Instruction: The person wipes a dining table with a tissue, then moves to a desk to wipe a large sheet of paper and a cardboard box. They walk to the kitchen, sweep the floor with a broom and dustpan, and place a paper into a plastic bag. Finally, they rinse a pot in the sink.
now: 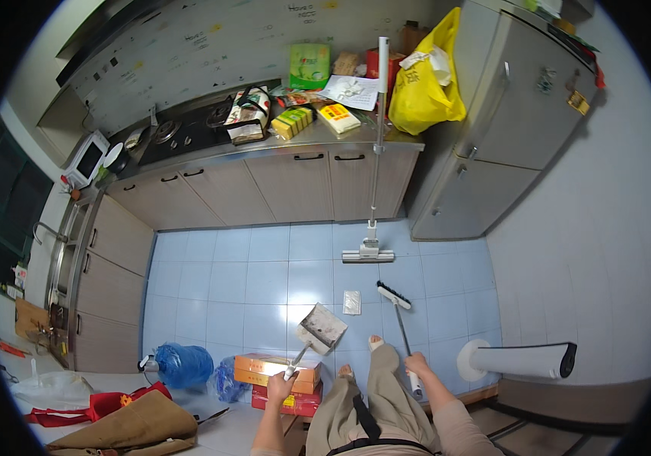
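Note:
My left hand (281,387) grips the white handle end of a long-handled dustpan (322,326). Its pale, stained pan lies on the blue tiled floor, left of my feet. In my right hand (417,365) is the handle of a broom (402,330). The broom's white head with dark bristles rests on the tiles, ahead and to the right of the pan. Between pan and broom head lies a small flat packet in clear wrapping (352,302). Farther off, a sponge mop (368,254) stands upright on the floor, its pole rising in front of the counter.
Stacked boxes (277,373) and a blue water bottle (186,366) sit to my left. A white cylindrical bin or stand (508,362) is at my right. Ahead are the loaded counter (188,158), a yellow bag (428,80) and a refrigerator (502,114).

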Action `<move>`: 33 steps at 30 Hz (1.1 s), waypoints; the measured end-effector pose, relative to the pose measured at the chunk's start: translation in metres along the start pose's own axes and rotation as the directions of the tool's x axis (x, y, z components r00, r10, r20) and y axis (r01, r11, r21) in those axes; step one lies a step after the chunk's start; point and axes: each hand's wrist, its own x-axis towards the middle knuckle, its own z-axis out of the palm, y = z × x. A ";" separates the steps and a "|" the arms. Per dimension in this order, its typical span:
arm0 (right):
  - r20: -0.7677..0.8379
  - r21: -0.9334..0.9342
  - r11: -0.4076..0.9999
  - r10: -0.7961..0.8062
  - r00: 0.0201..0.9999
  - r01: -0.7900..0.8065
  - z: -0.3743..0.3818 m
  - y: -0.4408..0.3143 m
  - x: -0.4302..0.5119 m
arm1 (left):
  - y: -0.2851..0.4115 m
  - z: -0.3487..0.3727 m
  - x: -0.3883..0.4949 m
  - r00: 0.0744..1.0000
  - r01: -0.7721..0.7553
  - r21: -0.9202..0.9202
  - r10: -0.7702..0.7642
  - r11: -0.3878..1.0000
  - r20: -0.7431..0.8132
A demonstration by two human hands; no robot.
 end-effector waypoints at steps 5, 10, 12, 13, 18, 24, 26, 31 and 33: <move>0.115 -0.289 0.954 -0.051 0.992 0.082 0.041 -0.035 0.071 | 0.027 0.015 0.026 0.984 0.173 0.086 -0.175 0.981 0.015; 0.358 -0.183 0.983 0.057 0.932 0.011 0.068 -0.058 0.078 | 0.036 0.024 0.044 0.972 0.236 0.134 -0.234 0.962 -0.033; 0.627 -0.044 0.992 0.121 0.769 -0.120 0.051 -0.024 0.124 | 0.052 0.022 0.060 0.969 0.245 0.178 -0.247 0.953 -0.015; 0.679 -0.055 0.986 0.154 0.718 -0.160 0.043 -0.035 0.116 | 0.049 0.015 0.060 0.959 0.283 0.178 -0.284 0.942 -0.019; 0.774 -0.170 0.959 0.272 0.572 -0.226 -0.038 -0.097 0.089 | 0.051 0.020 0.073 0.945 0.323 0.117 -0.314 0.939 -0.088; 0.722 -0.102 0.982 0.181 0.668 -0.156 -0.070 -0.111 0.055 | 0.054 0.038 0.042 0.904 0.383 -0.061 -0.387 0.922 -0.180; 0.727 -0.074 0.979 0.182 0.663 -0.188 -0.086 -0.119 0.050 | 0.050 0.049 0.025 0.877 0.392 -0.150 -0.418 0.908 -0.237; 0.799 0.047 0.944 0.161 0.579 -0.327 -0.130 -0.160 0.029 | 0.074 0.063 -0.006 0.796 0.254 -0.461 -0.455 0.850 -0.400; 0.805 0.078 0.932 0.151 0.574 -0.354 -0.136 -0.167 0.031 | 0.084 0.071 -0.016 0.730 0.268 -0.546 -0.537 0.794 -0.423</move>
